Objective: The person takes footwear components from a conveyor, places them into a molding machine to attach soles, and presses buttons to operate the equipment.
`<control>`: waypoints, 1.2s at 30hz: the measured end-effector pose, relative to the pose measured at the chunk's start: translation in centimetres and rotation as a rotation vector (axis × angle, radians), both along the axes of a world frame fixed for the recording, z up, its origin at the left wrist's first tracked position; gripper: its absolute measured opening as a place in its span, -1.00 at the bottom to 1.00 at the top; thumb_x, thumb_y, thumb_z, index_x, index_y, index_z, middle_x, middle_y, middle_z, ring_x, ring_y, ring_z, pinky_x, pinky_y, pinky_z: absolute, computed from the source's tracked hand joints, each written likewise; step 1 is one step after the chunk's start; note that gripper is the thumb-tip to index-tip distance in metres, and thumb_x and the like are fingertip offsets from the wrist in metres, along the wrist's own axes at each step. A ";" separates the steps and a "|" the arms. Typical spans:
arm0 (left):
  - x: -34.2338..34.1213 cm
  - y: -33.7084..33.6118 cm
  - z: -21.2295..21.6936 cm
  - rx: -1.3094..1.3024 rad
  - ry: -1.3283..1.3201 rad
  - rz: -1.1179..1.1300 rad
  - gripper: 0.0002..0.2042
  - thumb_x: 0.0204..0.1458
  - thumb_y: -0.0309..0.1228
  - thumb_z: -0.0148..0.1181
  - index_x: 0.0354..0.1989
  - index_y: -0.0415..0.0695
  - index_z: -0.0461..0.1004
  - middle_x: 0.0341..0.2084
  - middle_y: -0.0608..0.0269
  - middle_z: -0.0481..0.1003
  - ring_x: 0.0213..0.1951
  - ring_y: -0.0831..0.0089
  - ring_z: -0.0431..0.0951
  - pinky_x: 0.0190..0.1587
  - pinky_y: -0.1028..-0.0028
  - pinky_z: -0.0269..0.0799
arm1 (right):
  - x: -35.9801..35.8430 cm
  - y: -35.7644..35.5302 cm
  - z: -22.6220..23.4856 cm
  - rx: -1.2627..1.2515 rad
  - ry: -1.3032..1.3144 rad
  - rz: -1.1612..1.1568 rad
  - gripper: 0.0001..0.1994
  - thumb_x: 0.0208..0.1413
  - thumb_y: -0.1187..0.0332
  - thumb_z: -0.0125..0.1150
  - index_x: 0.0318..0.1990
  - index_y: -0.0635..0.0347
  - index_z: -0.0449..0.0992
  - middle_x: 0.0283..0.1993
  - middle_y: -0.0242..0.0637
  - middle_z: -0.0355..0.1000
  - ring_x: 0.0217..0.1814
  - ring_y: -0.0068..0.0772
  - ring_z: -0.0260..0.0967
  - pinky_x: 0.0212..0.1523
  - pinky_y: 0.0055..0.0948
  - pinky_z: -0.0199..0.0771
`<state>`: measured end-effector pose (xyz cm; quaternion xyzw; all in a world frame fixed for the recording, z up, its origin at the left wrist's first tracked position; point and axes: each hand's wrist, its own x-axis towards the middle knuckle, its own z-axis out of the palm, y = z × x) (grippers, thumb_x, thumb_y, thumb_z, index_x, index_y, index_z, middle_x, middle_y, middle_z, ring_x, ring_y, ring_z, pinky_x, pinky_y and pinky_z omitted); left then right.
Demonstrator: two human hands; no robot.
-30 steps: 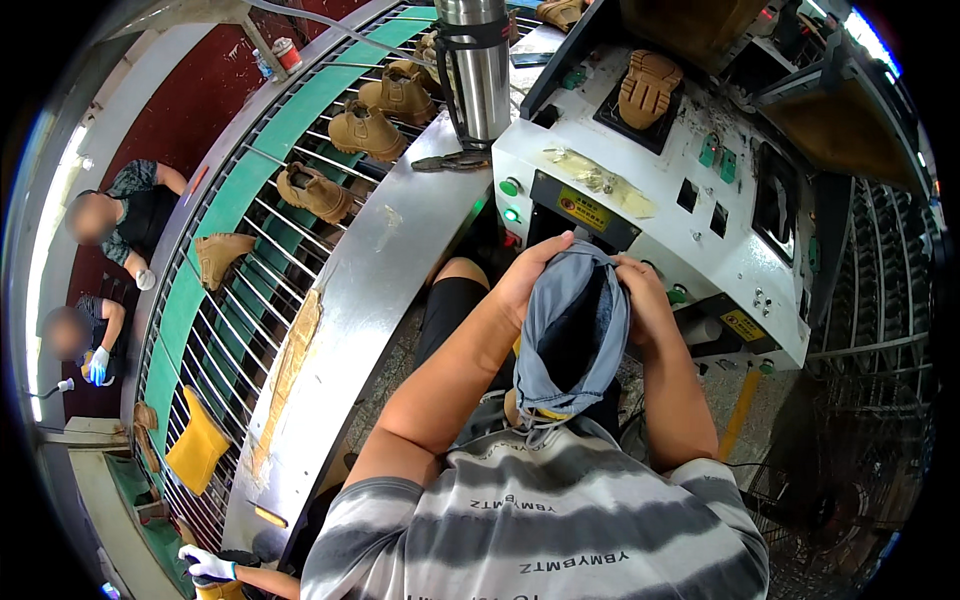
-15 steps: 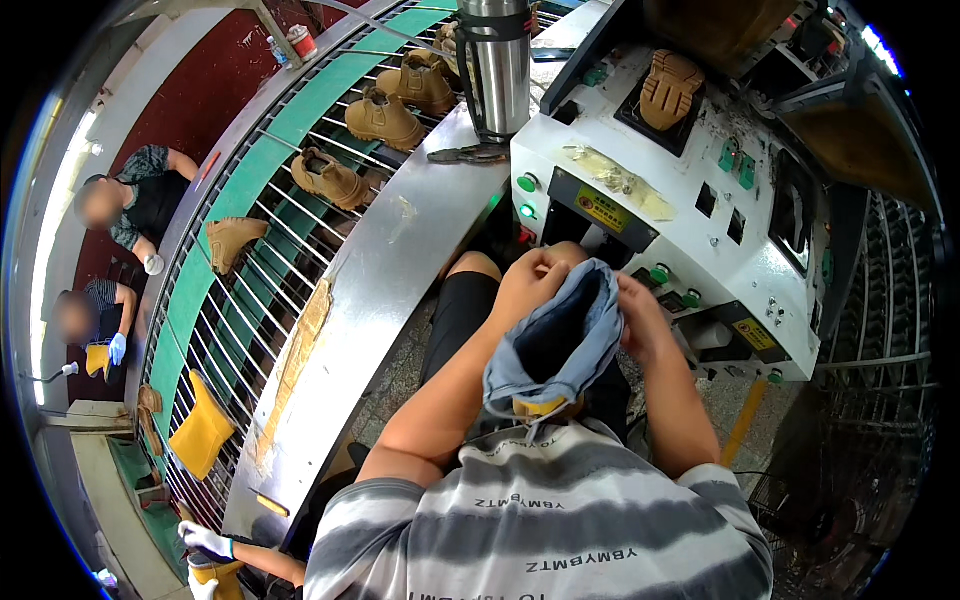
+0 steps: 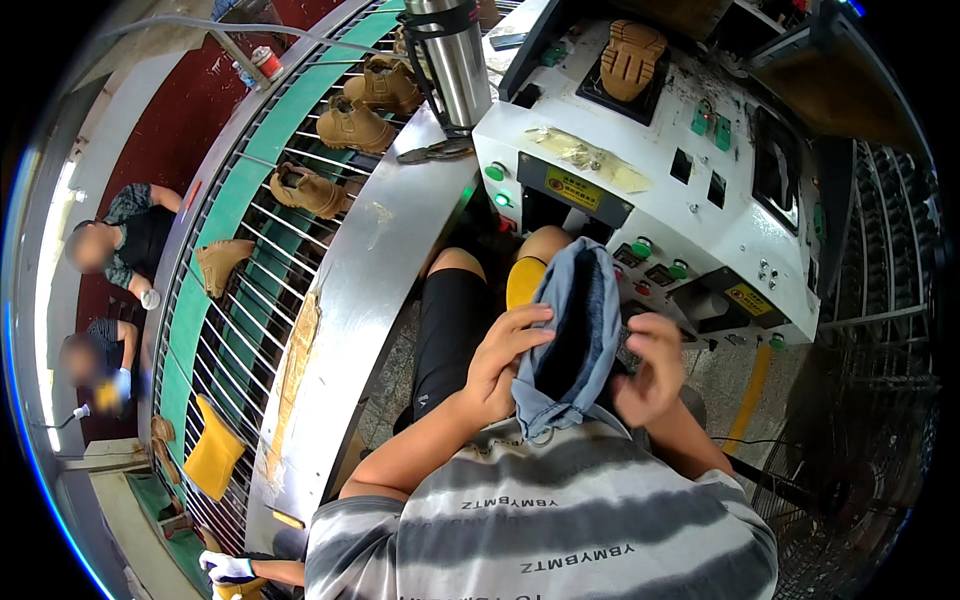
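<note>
A yellow boot (image 3: 524, 283) with a blue-grey cloth collar (image 3: 530, 392) rests in my lap, its dark opening facing up. My left hand (image 3: 508, 362) grips the left side of the collar, fingers bent over the cloth. Close to the boot's right side, my right hand (image 3: 652, 372) is half curled, thumb and fingers apart, slightly blurred. Nothing shows between its fingers. My body and the collar hide the boot's heel and most of its lower part.
A white machine (image 3: 560, 150) with green buttons and a brown sole-shaped pad (image 3: 632, 62) stands ahead. Left, a metal ledge (image 3: 375, 240) borders a roller conveyor carrying tan boots (image 3: 310, 190) and a yellow boot shaft (image 3: 213, 450). A steel flask (image 3: 455, 75) stands by the machine. Co-workers sit beyond; a gloved hand (image 3: 226, 567) shows lower left.
My left hand has come back from the boot's far side to the collar's left edge. The right hand has drawn down and off the collar. The boot has turned, showing its yellow toe.
</note>
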<state>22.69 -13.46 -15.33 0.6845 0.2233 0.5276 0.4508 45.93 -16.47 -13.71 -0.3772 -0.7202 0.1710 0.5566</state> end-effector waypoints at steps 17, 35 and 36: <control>-0.5 -2.3 0.5 0.181 0.149 0.092 -0.88 -0.24 -0.68 -0.02 -0.53 -0.18 0.25 -0.47 0.16 0.33 -0.30 0.19 0.47 -0.20 0.39 0.44 | -0.8 -1.9 -0.7 0.327 -0.161 -0.072 -0.61 -0.47 0.54 0.20 -0.31 0.05 0.51 -0.13 -0.30 0.42 -0.06 -0.12 0.37 -0.11 -0.13 0.42; 0.2 2.5 4.1 -1.049 -0.048 -0.134 -0.76 -0.04 -0.39 0.00 -0.31 -0.31 0.49 -0.61 0.19 0.51 -0.77 0.47 0.41 -0.79 0.56 0.24 | -1.6 -2.8 -4.6 -0.117 0.434 -0.215 -0.65 -0.01 0.44 0.18 -0.01 0.19 0.41 -0.03 -0.19 0.36 -0.02 -0.23 0.33 0.06 -0.28 0.30; 1.3 2.6 5.0 -1.043 -0.107 -0.124 -0.76 -0.06 -0.41 -0.01 -0.32 -0.32 0.49 -0.59 0.17 0.51 -0.75 0.44 0.43 -0.77 0.55 0.27 | -1.6 -1.7 -7.6 -0.403 0.739 -0.203 -0.64 0.05 0.41 0.16 0.04 0.19 0.36 -0.05 -0.25 0.34 -0.04 -0.31 0.31 0.07 -0.30 0.29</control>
